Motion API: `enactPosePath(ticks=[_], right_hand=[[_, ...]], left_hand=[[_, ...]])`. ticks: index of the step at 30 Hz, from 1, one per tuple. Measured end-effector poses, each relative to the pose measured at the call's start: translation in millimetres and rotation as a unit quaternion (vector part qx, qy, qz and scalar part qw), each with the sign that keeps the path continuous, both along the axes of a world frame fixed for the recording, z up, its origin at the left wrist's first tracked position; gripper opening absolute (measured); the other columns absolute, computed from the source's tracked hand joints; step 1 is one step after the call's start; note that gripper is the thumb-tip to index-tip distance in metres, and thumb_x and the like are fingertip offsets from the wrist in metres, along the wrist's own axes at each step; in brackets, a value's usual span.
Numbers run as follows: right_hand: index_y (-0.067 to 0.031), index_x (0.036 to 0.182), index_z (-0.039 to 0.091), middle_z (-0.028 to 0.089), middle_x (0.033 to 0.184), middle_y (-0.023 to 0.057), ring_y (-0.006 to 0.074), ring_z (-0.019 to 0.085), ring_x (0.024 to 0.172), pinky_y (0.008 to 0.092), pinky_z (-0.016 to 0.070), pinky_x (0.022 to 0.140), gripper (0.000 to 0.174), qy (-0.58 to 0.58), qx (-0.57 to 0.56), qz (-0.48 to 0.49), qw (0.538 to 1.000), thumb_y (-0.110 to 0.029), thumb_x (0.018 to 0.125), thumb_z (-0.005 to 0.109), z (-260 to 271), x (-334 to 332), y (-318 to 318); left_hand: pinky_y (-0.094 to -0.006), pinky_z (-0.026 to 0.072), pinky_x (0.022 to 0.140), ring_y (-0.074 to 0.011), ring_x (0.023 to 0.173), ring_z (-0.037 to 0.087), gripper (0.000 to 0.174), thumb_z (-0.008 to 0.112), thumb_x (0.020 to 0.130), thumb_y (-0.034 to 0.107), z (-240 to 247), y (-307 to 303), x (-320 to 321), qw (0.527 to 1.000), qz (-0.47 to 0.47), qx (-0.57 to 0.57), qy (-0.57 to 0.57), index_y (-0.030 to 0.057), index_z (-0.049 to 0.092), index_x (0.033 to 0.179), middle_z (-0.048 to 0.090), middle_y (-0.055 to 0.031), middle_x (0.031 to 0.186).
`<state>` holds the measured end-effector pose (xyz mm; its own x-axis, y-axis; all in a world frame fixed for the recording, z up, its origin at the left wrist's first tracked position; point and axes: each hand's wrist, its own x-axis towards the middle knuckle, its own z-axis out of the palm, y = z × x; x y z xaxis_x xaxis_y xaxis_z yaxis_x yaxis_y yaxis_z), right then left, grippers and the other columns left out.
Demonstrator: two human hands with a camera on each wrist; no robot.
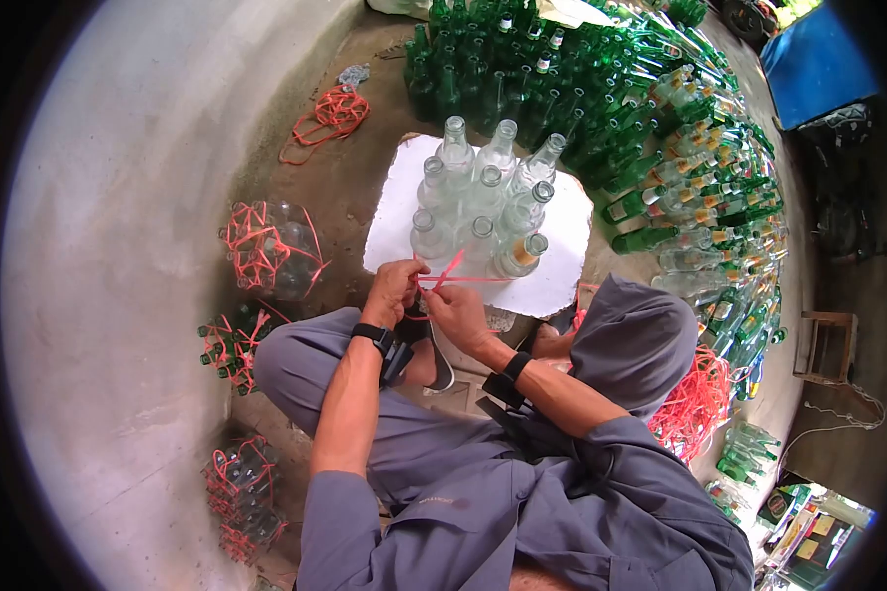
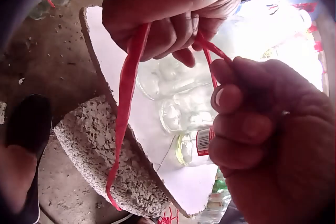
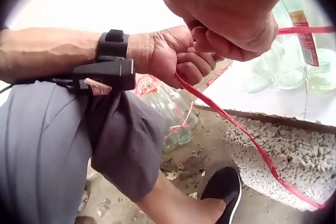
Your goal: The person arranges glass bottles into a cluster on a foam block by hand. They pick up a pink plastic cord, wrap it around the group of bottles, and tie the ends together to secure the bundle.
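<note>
Here's the left hand (image 1: 394, 293), fingers curled tight around a flat red plastic strap (image 2: 127, 82), one length trailing down from the fist; just beside it, the right hand (image 1: 459, 313) pinches the same strap. It runs across the nearest row of nine clear glass bottles (image 1: 490, 205), upright on a rough-edged white slab (image 1: 389, 212).

Cannot follow the red strip (image 2: 125, 98) inside the left hand (image 2: 173, 8), cut off above in the left-wrist view. Cannot see the whole label (image 2: 203, 141), partly behind the right hand (image 2: 268, 129). Cannot read the shirt lettering (image 1: 438, 501), too small.
</note>
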<state>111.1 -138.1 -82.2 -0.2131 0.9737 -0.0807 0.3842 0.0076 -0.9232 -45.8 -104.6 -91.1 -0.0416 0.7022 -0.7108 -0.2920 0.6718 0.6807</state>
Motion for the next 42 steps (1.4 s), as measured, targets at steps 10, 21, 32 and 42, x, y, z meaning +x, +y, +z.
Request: enactPosePath(ticks=[10, 21, 32, 42], right_hand=[[0.0073, 0.087, 0.068, 0.065, 0.068, 0.0073, 0.0128, 0.055, 0.058, 0.0314, 0.0441, 0.054, 0.032, 0.145, -0.043, -0.085, 0.985, -0.022, 0.096, 0.059, -7.1, -11.1, 17.1], [0.0091, 0.092, 0.069, 0.072, 0.081, 0.0114, 0.0107, 0.062, 0.056, 0.0240, 0.0449, 0.047, 0.028, 0.269, -0.229, -0.147, 0.924, -0.018, 0.091, 0.061, 12.4, -8.4, 32.2], [0.0083, 0.075, 0.067, 0.065, 0.063, 0.0098, 0.0121, 0.055, 0.048, 0.0263, 0.0425, 0.045, 0.021, 0.242, -0.205, -0.189, 0.930, -0.010, 0.085, 0.065, 6.4, -12.4, 36.7], [0.0039, 0.077, 0.069, 0.060, 0.061, 0.0021, 0.0077, 0.050, 0.053, 0.0241, 0.0384, 0.048, 0.020, 0.252, -0.142, -0.175, 0.941, -0.014, 0.086, 0.067, -0.9, -8.3, 28.0]], left_hand=[[-0.0228, 0.0177, 0.038, -0.0036, 0.038, 0.026, 0.018, 0.065, 0.091, 0.025, -5.8, -4.8, -4.0, 0.993, 0.012, -0.006, -0.118, 0.0076, 0.064, 0.086, 0.035, 0.0096, 0.052], [-0.0211, 0.0194, 0.037, -0.0021, 0.039, 0.028, 0.014, 0.066, 0.091, 0.021, 3.5, -10.8, -4.4, 0.993, -0.006, 0.002, -0.114, 0.0078, 0.064, 0.088, 0.035, 0.0106, 0.052], [-0.0202, 0.0179, 0.037, -0.0014, 0.040, 0.030, 0.015, 0.072, 0.087, 0.019, -1.1, -13.8, -4.2, 0.993, -0.029, 0.018, -0.109, 0.0067, 0.065, 0.089, 0.041, 0.0100, 0.057], [-0.0241, 0.0211, 0.039, -0.0047, 0.040, 0.034, 0.017, 0.069, 0.085, 0.017, 4.9, -14.2, 6.4, 1.000, -0.014, 0.008, -0.017, 0.0089, 0.061, 0.073, 0.043, 0.0069, 0.054]])
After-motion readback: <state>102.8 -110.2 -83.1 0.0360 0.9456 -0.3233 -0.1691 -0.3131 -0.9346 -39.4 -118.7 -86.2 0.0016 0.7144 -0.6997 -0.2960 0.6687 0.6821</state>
